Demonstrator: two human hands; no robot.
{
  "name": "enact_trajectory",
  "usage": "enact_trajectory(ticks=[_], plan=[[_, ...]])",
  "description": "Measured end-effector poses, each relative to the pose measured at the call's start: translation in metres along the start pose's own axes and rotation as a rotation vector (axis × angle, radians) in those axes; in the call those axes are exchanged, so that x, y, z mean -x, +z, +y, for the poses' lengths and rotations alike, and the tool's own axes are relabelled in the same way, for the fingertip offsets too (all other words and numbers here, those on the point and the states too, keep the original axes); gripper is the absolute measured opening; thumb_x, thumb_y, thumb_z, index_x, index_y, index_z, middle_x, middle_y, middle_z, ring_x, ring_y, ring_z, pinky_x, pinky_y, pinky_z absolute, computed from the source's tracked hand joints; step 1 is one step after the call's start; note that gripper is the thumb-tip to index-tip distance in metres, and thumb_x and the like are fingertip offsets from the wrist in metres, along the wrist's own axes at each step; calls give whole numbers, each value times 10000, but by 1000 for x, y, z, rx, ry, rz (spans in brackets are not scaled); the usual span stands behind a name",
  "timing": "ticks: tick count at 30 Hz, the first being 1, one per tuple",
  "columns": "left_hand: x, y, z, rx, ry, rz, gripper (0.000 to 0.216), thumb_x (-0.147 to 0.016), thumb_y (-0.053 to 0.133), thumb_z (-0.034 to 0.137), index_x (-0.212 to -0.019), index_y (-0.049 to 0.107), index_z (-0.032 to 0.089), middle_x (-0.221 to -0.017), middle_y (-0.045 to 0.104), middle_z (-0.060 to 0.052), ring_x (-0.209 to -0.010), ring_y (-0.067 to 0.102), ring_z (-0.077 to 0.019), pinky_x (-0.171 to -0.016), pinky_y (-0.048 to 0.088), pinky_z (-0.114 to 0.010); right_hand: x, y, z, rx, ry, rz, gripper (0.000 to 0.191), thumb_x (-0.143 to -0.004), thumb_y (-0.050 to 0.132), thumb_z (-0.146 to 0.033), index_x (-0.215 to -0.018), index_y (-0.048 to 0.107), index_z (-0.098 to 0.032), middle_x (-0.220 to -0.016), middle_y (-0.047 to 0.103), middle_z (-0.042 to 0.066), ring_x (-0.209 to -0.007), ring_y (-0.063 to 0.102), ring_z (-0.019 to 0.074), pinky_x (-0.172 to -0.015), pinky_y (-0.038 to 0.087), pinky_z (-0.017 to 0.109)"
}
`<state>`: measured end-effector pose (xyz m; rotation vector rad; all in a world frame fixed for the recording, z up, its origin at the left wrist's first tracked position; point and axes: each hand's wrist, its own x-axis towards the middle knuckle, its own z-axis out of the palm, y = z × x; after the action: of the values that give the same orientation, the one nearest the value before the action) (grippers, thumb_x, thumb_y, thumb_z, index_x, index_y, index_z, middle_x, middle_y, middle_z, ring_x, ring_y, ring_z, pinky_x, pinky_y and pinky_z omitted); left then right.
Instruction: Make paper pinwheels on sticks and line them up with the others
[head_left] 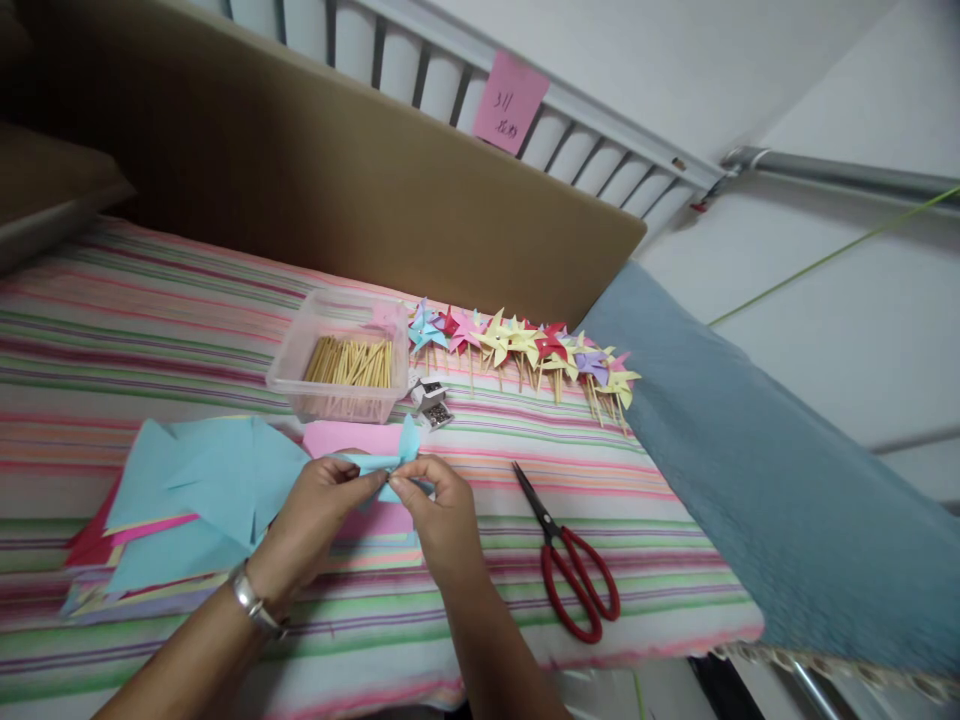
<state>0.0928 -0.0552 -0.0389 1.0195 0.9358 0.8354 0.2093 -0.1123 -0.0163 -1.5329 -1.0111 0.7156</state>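
Both my hands meet over the striped cloth and pinch a light blue paper piece (pixel 395 458) that is partly folded, with one tip sticking up. My left hand (pixel 319 508) grips its left end; a metal bracelet sits on that wrist. My right hand (pixel 441 512) pinches it from the right, fingers curled. A pink paper sheet (pixel 346 438) lies just under and behind the hands.
A stack of blue, pink and red paper squares (pixel 187 495) lies at the left. Behind are a clear plastic box of wooden sticks (pixel 343 365), a small box of pins (pixel 431 402), and a row of finished pinwheels (pixel 525 350). Red-handled scissors (pixel 570 565) lie at the right, beside a blue cloth (pixel 750 470).
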Motion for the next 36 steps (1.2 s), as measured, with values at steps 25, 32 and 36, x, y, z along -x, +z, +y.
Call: enact_trajectory(ticks=[25,32,36], plan=[[6,1,3,191,-101,-242,71,-686,720,228,-721,682,180,-689,630,3,-700,543,-146,-720,405,-271,2,-10,-9,-64,94,-8,49,-639,633,-187,-593,639,-171,-611,594,-20,-620,536,139,-619,421,245],[9,3,6,188,-118,-173,133,-636,760,243,-690,661,174,-654,623,24,-645,536,-118,-621,393,-222,2,-10,-9,-79,111,-8,64,-636,629,-195,-581,632,-164,-591,578,-22,-597,516,131,-602,410,241],[10,3,7,204,-142,-143,170,-596,783,253,-697,671,175,-662,649,15,-645,559,-128,-621,405,-225,2,-9,-8,-93,117,-15,74,-639,625,-203,-573,618,-170,-576,559,-25,-584,501,129,-592,406,238]])
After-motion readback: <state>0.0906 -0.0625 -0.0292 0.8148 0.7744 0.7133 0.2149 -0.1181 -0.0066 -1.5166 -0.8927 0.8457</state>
